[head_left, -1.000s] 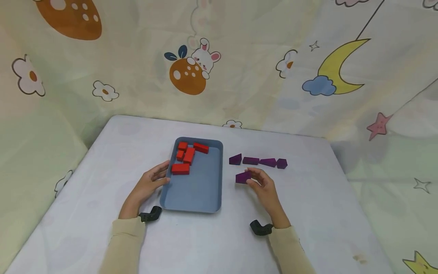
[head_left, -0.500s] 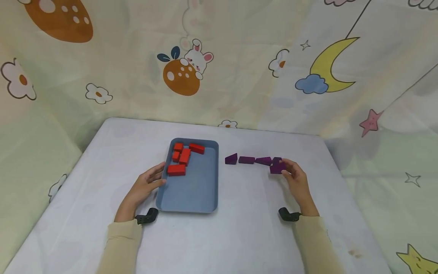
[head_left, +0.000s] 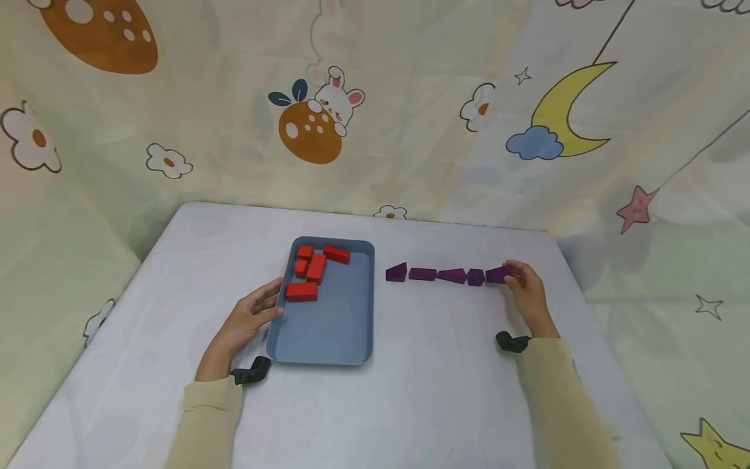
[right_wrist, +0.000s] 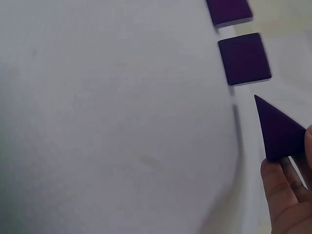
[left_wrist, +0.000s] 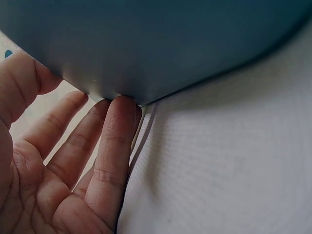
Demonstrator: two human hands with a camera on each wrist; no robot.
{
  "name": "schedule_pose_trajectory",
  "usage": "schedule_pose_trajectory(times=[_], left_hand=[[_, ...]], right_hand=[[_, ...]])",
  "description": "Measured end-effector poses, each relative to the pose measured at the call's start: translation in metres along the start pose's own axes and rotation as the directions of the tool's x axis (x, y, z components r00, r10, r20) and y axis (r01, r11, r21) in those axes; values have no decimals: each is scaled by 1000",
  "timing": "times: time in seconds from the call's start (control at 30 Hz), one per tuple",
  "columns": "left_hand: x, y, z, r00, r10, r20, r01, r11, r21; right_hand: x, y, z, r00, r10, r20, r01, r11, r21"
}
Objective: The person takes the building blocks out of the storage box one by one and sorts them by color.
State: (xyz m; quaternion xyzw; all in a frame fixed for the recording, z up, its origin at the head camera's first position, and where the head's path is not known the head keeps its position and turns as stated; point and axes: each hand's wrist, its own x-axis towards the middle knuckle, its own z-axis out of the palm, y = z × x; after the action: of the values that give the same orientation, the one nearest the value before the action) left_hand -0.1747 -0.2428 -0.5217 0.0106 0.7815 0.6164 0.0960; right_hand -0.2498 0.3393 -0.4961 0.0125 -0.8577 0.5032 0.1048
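In the head view a purple triangular block (head_left: 496, 275) is pinched between the thumb and fingers of my right hand (head_left: 530, 296), at the right end of a row of purple blocks (head_left: 422, 274). The right wrist view shows the block's pointed end towards a square purple block (right_wrist: 244, 59), with a narrow gap between. My left hand (head_left: 249, 319) touches the left edge of a blue-grey tray (head_left: 336, 332). From the left wrist, its fairly straight fingers (left_wrist: 114, 136) and thumb meet the tray's outer wall. Several red blocks (head_left: 301, 292) lie in the tray's upper left part.
The white-covered table (head_left: 422, 404) ends at a patterned cloth backdrop (head_left: 428, 130) behind and on both sides. Dark wrist devices (head_left: 252, 371) sit at both wrists, below beige sleeves (head_left: 213, 410).
My right hand has carried the purple triangular block rightwards, past the row, to its right end. My left hand stays at the tray; the view has shifted slightly.
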Motion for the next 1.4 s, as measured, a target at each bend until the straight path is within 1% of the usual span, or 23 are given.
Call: schedule_pose_trajectory(times=[0.17,0.33,0.47,0.53,0.6,0.67,0.73,0.83,1.0,1.17,1.3,1.4], left_hand=[[0,0,0,1000,13,1,-13,1000,-2],[0,0,0,1000,21,0,-21,1000,2],[-1,0,-1,1000,13,-1,-13,1000,4],[-1,0,-1,1000,8,-1,-8,1000,-1],[-2,0,-1,1000,4,1,-4,1000,-3],[-2,0,0,1000,3,2,-3,1000,-11],[-1,0,0,1000,4,3,-4,1000,-12],[-1,0,0,1000,9,2,-9,1000,-12],[-1,1,0,1000,9,2,-9,1000,-17],[0,1,-1,1000,4,3,-4,1000,-21],[1,-2,-2,1000,7,2,-7,1000,-18],[2,-2,-2,1000,14,3,-14,1000,-12]], right_hand=[[5,7,2,996,86,32,-83,993,-88],[6,7,2,987,148,69,-140,984,-109],[5,-5,0,980,175,91,-161,976,-147],[3,-15,1,979,183,86,-165,970,-176],[1,-26,4,983,172,68,-156,968,-197],[-1,-38,9,989,144,44,-132,969,-207],[-3,-51,17,994,109,22,-103,974,-204],[-4,-65,33,999,48,0,-48,986,-160],[-4,-86,68,1000,-20,18,21,999,-41],[0,-106,106,996,-52,72,47,997,64],[3,-118,136,988,-73,133,58,992,114],[6,-125,157,982,-87,170,65,989,131]])
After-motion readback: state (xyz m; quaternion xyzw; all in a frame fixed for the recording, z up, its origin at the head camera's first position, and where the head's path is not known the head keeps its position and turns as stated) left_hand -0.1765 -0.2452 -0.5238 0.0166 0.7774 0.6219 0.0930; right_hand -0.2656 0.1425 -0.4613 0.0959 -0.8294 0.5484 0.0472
